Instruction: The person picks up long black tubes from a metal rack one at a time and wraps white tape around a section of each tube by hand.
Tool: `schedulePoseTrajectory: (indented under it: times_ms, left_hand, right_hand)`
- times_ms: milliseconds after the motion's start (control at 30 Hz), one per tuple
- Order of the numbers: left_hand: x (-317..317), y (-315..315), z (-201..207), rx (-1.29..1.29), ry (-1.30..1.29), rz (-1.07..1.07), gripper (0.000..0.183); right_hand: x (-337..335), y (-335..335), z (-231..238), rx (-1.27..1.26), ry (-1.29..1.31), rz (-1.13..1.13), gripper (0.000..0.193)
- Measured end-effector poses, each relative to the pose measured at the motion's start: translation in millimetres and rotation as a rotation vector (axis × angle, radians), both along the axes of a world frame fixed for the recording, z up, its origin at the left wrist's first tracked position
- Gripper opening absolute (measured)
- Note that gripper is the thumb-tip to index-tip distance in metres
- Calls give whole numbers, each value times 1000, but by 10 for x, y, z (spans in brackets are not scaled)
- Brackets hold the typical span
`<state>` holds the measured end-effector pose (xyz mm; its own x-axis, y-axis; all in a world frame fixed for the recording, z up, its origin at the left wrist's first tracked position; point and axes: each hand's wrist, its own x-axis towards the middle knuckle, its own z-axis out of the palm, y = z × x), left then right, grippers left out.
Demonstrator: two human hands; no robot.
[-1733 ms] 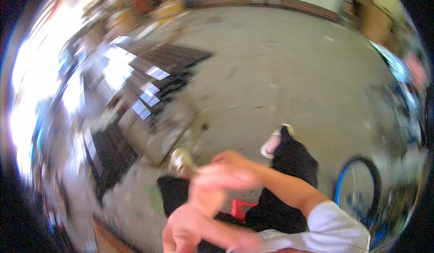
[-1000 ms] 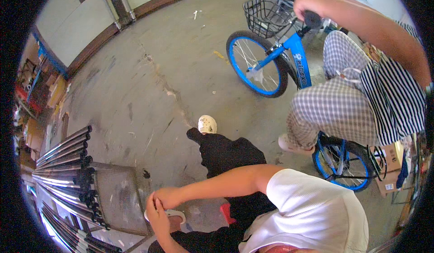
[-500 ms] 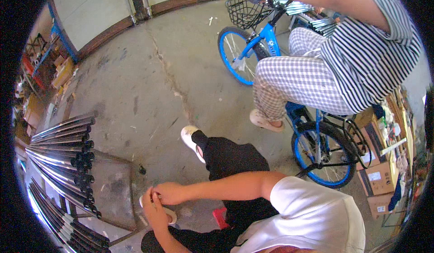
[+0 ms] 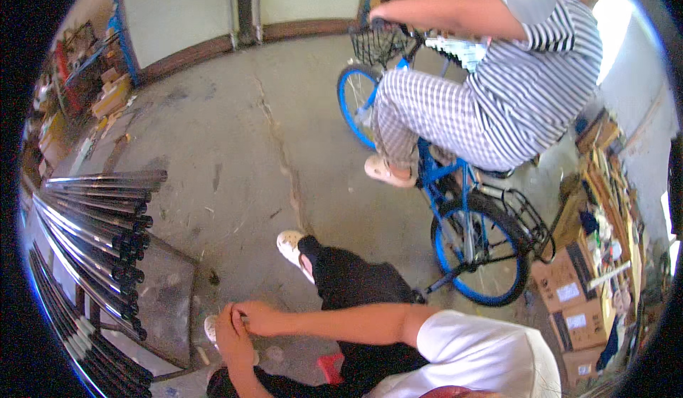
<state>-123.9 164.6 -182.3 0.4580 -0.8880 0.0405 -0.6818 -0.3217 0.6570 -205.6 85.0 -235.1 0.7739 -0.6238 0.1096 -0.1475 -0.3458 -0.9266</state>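
Observation:
My right hand (image 4: pixel 260 318) and my left hand (image 4: pixel 233 335) are together at the lower left, above my black-trousered legs (image 4: pixel 359 280). The right forearm reaches across from a white sleeve, its fingers bent against the left hand. The left fingers are closed as well. Whether anything small lies between them, I cannot make out. Below the hands, pale clogs (image 4: pixel 290 245) show on my feet. Another person in a striped shirt (image 4: pixel 533 78) and checked trousers sits on a blue bicycle (image 4: pixel 466 248) at the upper right, an arm stretched to the handlebar.
Bundled metal tubes (image 4: pixel 92 206) with dark ends lie at the left, beside a dark flat panel (image 4: pixel 160 291). Cardboard boxes (image 4: pixel 565 280) and clutter line the right wall. A cracked concrete floor (image 4: pixel 235 135) runs to pale doors (image 4: pixel 178 21). Something red (image 4: pixel 330 368) is beside my leg.
The bicycle and its rider have shifted left in view, against the boxes and doors behind. The whole view has turned slightly. My hands stay together.

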Motion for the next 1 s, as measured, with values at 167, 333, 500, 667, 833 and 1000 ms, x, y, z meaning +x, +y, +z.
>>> schedulePoseTrajectory:
  times_ms: [167, 333, 500, 667, 833, 1000]
  left_hand:
    - [-201, 509, -19, 34, -53, -39, 30]
    - [-418, 852, -36, 110, -113, -30, 30]
    - [-647, 1186, 78, -5, -38, -16, 31]
    - [-759, 1462, 45, -126, 47, 38, 35]
    - [-828, 1645, 22, -187, 277, 31, 37]
    - [-874, 1795, -85, -226, 425, 101, 33]
  right_hand:
    - [-200, 419, -159, 57, 14, 90, 23]
    - [-397, 808, -217, 59, -3, 117, 23]
    - [-740, 1070, 184, 133, -67, 89, 24]
    - [-888, 1255, 261, 338, -225, 179, 23]
    - [-1057, 1399, 496, 797, -280, 251, 26]
    - [-1160, 1609, 542, 570, -253, 177, 26]
